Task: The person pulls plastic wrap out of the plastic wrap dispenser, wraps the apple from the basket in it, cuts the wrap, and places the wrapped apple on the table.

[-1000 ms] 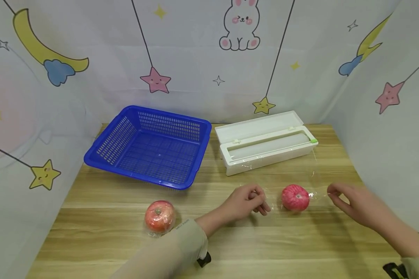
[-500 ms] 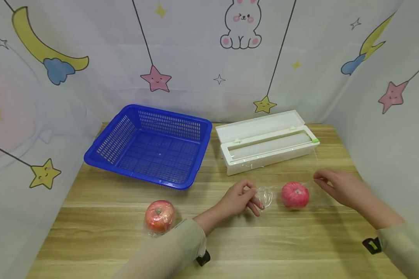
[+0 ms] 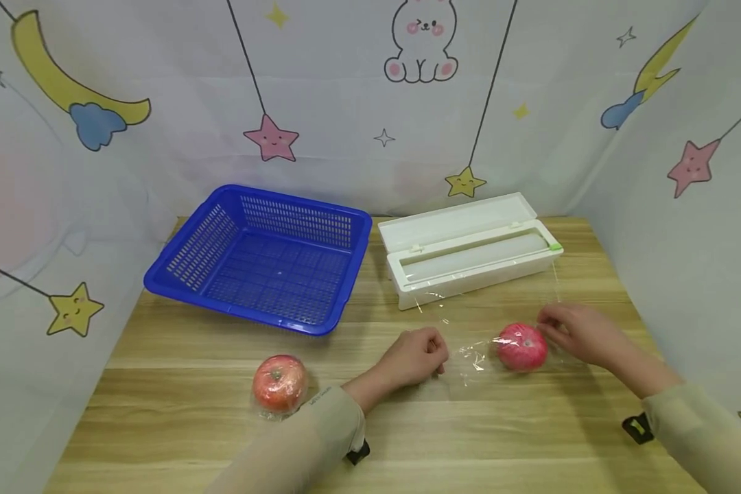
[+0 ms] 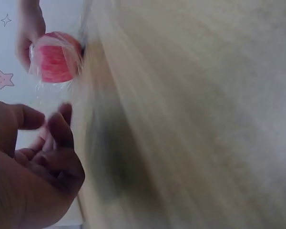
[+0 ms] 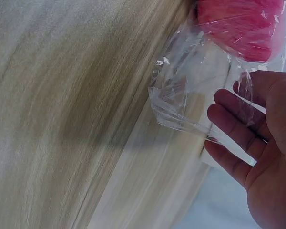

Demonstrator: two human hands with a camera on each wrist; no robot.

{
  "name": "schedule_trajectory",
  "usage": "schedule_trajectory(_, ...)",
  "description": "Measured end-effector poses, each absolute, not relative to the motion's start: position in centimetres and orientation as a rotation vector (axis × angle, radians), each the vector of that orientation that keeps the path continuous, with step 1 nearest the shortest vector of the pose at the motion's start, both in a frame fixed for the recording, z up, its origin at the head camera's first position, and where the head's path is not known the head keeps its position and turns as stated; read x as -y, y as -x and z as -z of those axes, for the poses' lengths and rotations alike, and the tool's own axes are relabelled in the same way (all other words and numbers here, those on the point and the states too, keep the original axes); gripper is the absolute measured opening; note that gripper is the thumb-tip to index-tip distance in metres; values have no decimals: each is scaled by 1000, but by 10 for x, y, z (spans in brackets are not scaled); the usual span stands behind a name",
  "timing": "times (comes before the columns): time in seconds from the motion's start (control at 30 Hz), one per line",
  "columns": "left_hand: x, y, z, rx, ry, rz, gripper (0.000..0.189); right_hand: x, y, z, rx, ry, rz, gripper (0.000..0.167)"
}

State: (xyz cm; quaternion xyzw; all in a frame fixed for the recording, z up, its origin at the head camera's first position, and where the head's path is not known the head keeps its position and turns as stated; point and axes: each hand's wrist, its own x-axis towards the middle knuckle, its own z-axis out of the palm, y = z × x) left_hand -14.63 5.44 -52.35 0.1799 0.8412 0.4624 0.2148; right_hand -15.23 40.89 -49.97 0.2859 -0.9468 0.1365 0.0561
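A red-pink apple [image 3: 521, 347] rests on the table with clear cling film [image 3: 472, 357] over and around it. Left of the fruit, my left hand [image 3: 412, 357] has curled fingers and pinches the film's edge; in the left wrist view its thumb and fingertips [image 4: 59, 129] nearly meet. At the apple's right side, my right hand [image 3: 577, 333] pinches film between thumb and fingers. Loose, crumpled film hangs beside that hand's fingers [image 5: 233, 121] in the right wrist view. A second apple [image 3: 280, 384], wrapped in film, lies farther left, beside my left sleeve.
A blue perforated plastic basket [image 3: 339, 302] stands at the back left. Behind the apple is a white cling film dispenser [image 3: 478, 274] with its lid up and a roll inside. The wooden table [image 3: 457, 439] ends at a printed cloth backdrop [image 3: 321, 82].
My right hand has moved left, close to the apple. My left hand has shifted slightly left and its fingers have curled in. The film now lies spread between left hand and apple.
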Motion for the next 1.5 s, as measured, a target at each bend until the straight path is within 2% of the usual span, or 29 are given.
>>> schedule_trajectory(0.2, -71, 147, 497, -2756, -743, -987, 27, -409, 152, 500, 2885, -871, -429, 21)
schedule_trajectory(0.33, -108, 146, 476, -2791, -1000, -702, 38, -410, 153, 497, 2944, -828, -457, 17)
schedule_trajectory(0.47, -143, 151, 477, -2760, -1117, -545, 50, -408, 156, 495, 3001, -767, -475, 14)
schedule_trajectory(0.73, -160, 161, 493, -2693, -959, -694, 42, -408, 157, 492, 3033, -725, -531, 14)
schedule_trajectory(1.13, -164, 163, 499, -2645, -929, -820, 32, -442, 152, 493, 2970, -603, -510, 15)
schedule_trajectory(1.37, -166, 163, 501, -2627, -892, -860, 29, -431, 137, 472, 2757, -554, -431, 16)
schedule_trajectory(1.4, -166, 163, 501, -2628, -891, -862, 28, -425, 134, 470, 2709, -589, -426, 19)
schedule_trajectory(1.5, -168, 163, 502, -2637, -882, -861, 26, -406, 123, 469, 2614, -752, -430, 46)
